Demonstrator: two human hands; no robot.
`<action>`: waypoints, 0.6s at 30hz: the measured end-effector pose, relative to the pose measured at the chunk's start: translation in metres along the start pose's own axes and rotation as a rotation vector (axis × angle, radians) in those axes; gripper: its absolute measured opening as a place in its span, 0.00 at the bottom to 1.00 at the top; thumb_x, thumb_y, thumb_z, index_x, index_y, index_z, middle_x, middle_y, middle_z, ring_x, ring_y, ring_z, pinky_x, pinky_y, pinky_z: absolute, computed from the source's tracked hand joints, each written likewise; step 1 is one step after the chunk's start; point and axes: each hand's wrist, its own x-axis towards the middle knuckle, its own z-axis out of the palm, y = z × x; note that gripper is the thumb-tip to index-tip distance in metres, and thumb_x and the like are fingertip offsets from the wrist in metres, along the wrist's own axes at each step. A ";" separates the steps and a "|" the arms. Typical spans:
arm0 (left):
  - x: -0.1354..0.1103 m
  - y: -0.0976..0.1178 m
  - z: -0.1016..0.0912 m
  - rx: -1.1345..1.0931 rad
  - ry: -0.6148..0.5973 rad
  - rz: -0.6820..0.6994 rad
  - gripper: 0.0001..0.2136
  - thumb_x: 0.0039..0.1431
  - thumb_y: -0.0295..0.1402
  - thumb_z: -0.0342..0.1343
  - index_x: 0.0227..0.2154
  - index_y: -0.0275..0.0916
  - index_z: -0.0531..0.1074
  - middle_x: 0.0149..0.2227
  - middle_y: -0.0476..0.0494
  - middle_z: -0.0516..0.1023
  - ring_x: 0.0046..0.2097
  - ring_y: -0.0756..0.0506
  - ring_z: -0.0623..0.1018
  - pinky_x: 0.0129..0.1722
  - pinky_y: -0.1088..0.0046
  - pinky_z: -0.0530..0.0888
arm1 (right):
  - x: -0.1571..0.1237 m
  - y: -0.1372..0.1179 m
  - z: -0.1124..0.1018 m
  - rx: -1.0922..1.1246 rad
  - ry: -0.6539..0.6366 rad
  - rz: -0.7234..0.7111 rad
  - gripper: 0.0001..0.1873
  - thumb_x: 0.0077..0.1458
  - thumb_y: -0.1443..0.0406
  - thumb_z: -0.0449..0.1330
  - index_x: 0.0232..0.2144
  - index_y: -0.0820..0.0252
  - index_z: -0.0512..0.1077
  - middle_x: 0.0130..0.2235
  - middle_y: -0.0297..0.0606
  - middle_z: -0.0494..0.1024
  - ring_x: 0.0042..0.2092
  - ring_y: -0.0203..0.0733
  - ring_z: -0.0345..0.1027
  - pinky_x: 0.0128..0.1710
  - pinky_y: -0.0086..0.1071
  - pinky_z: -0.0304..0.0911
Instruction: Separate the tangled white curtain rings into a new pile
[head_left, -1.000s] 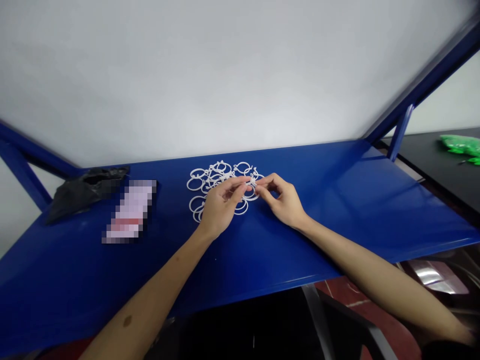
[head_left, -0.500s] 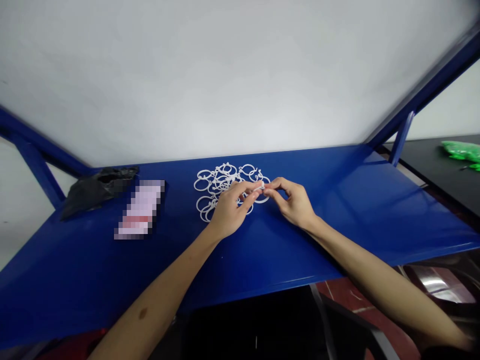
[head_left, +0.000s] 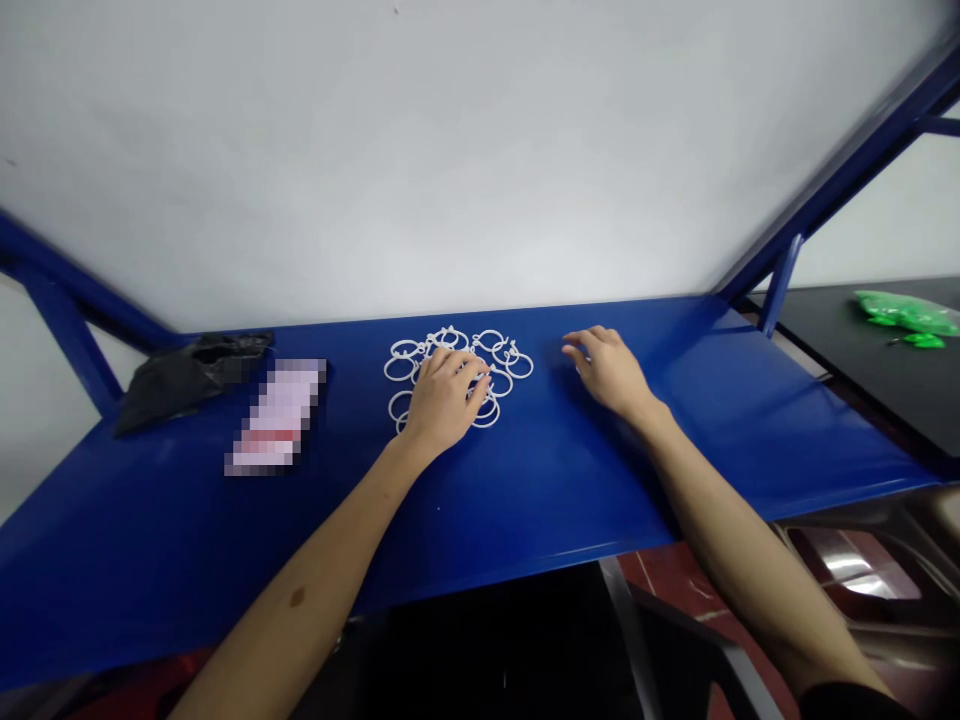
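A cluster of several white plastic rings (head_left: 501,357) lies on the blue metal table (head_left: 712,420) near its back edge. My left hand (head_left: 444,398) rests palm down on top of the rings, fingers stretched over them. My right hand (head_left: 611,370) lies flat on the bare table to the right of the rings, fingers apart and holding nothing.
A crumpled black bag (head_left: 187,375) sits at the back left, beside a flat pinkish-white pack (head_left: 276,415). A white wall runs behind the table. A dark side table (head_left: 862,365) on the right carries green pieces (head_left: 904,312). Blue frame bars rise at both sides.
Both hands were pinching one ring together above the pile. Now the hands are apart: the left has dropped onto the rings, the right has moved right and opened flat on the table.
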 end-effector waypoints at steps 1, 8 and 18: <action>0.000 0.000 0.000 -0.002 0.003 -0.007 0.07 0.66 0.32 0.53 0.41 0.42 0.77 0.44 0.43 0.80 0.49 0.39 0.72 0.50 0.58 0.69 | 0.000 -0.007 0.002 0.064 0.007 -0.053 0.16 0.67 0.58 0.54 0.49 0.59 0.76 0.46 0.49 0.77 0.47 0.52 0.69 0.49 0.49 0.67; 0.001 0.002 -0.002 0.001 -0.009 -0.022 0.08 0.67 0.33 0.51 0.41 0.42 0.77 0.43 0.43 0.80 0.48 0.39 0.72 0.49 0.58 0.69 | -0.003 -0.048 0.009 0.258 -0.204 -0.340 0.11 0.65 0.61 0.57 0.47 0.56 0.76 0.49 0.46 0.74 0.49 0.50 0.68 0.51 0.48 0.67; 0.004 0.015 -0.006 -0.137 0.066 -0.169 0.06 0.65 0.36 0.57 0.39 0.42 0.76 0.39 0.46 0.83 0.44 0.41 0.76 0.48 0.57 0.71 | -0.014 -0.071 -0.014 0.514 -0.122 -0.385 0.07 0.66 0.61 0.57 0.42 0.55 0.73 0.53 0.45 0.67 0.47 0.45 0.69 0.47 0.43 0.71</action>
